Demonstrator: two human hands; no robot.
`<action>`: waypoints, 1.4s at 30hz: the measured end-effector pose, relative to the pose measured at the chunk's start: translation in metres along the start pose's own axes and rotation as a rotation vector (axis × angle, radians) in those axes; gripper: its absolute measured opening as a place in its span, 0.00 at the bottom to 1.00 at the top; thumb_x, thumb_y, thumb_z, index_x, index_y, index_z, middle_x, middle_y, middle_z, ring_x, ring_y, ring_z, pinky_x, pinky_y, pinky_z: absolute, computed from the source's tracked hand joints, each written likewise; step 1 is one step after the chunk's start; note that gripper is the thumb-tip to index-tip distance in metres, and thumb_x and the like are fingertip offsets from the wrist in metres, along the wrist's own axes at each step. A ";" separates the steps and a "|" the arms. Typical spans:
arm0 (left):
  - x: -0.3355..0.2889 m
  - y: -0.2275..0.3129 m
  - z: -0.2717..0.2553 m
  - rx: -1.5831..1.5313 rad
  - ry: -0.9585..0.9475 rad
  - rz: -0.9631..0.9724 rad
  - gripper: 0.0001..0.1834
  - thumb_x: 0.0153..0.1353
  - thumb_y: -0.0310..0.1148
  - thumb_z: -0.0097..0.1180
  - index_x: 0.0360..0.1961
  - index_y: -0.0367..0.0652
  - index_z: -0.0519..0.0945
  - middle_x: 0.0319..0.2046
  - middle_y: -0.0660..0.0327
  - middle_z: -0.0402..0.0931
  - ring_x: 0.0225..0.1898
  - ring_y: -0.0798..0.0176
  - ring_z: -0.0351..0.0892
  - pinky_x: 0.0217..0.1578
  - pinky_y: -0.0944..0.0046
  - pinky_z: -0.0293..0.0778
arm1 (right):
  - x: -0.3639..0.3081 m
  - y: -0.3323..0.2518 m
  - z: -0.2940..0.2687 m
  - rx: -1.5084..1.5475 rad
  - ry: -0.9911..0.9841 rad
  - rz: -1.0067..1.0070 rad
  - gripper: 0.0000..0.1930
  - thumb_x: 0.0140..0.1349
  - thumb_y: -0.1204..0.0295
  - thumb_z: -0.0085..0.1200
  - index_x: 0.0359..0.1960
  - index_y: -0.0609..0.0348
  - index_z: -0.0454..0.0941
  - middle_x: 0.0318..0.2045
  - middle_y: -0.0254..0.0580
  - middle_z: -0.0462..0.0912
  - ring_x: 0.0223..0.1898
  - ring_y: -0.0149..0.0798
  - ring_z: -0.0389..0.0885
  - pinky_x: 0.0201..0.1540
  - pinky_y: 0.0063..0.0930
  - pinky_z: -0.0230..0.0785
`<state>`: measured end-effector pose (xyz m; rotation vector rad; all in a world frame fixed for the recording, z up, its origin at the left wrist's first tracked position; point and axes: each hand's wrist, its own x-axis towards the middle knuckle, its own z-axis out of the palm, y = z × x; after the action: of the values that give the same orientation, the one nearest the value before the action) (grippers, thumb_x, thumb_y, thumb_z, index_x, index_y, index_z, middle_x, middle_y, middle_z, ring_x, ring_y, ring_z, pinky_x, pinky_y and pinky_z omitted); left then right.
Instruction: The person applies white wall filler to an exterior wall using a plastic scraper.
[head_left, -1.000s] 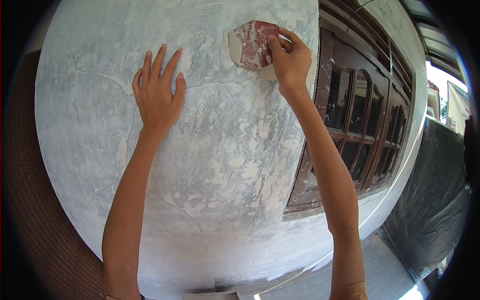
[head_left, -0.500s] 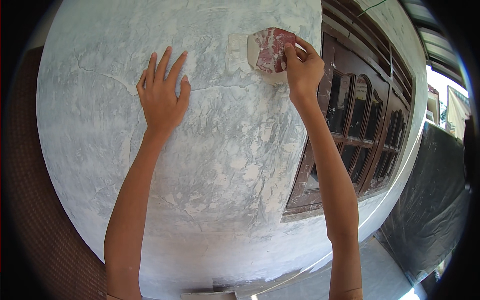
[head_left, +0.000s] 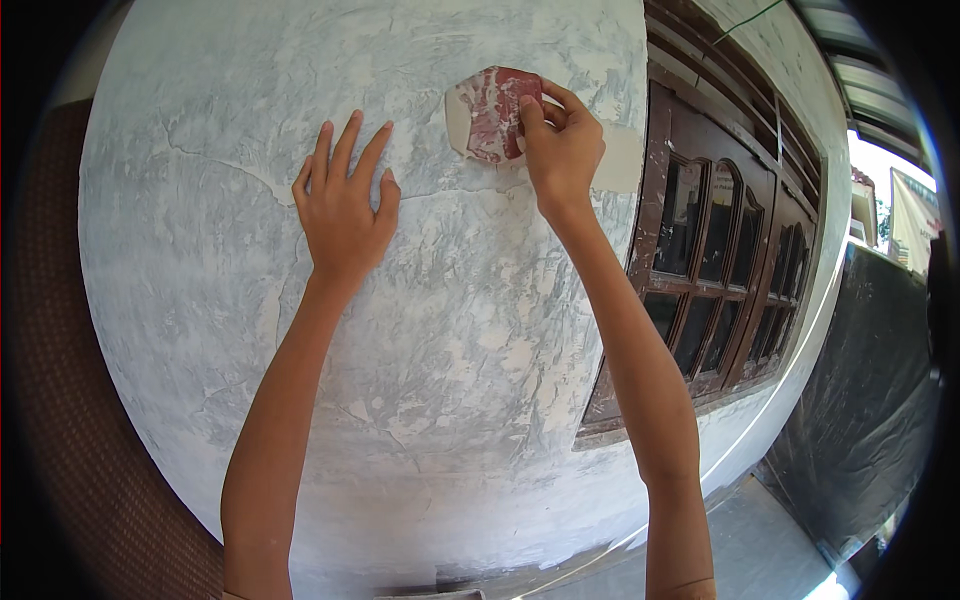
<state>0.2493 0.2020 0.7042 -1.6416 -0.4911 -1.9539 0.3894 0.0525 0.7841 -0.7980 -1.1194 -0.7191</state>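
Observation:
My right hand [head_left: 566,150] pinches a red putty scraper [head_left: 497,118] between thumb and fingers. Whitish putty is smeared over the scraper's face, and its left edge lies against the grey-white wall [head_left: 420,310]. A smooth pale putty strip [head_left: 618,160] shows on the wall to the right of this hand. Further left, my left hand [head_left: 346,222] rests on the wall with its fingers spread and holds nothing. A thin crack line [head_left: 230,158] runs across the plaster on both sides of the left hand.
Right of the wall is a brown wooden window [head_left: 712,225] with dark panes. A black sheet [head_left: 850,400] hangs beyond it. Brown woven matting [head_left: 110,420] borders the wall on the left. At the wall's foot lies a grey floor [head_left: 765,540].
My right hand has drawn the scraper leftward along the wall, uncovering a smooth putty strip behind it. My left hand stays spread on the wall; the view has shifted slightly.

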 end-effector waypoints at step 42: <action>-0.001 0.002 0.001 0.029 0.046 0.037 0.27 0.61 0.33 0.51 0.64 0.58 0.74 0.69 0.63 0.62 0.72 0.52 0.54 0.67 0.47 0.48 | 0.007 0.015 -0.027 0.152 0.010 0.095 0.16 0.63 0.72 0.59 0.51 0.67 0.79 0.32 0.43 0.87 0.27 0.25 0.80 0.30 0.21 0.74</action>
<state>0.2516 0.2015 0.7032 -1.5736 -0.4657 -1.9438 0.4167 0.0371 0.7819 -0.7124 -1.1057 -0.5517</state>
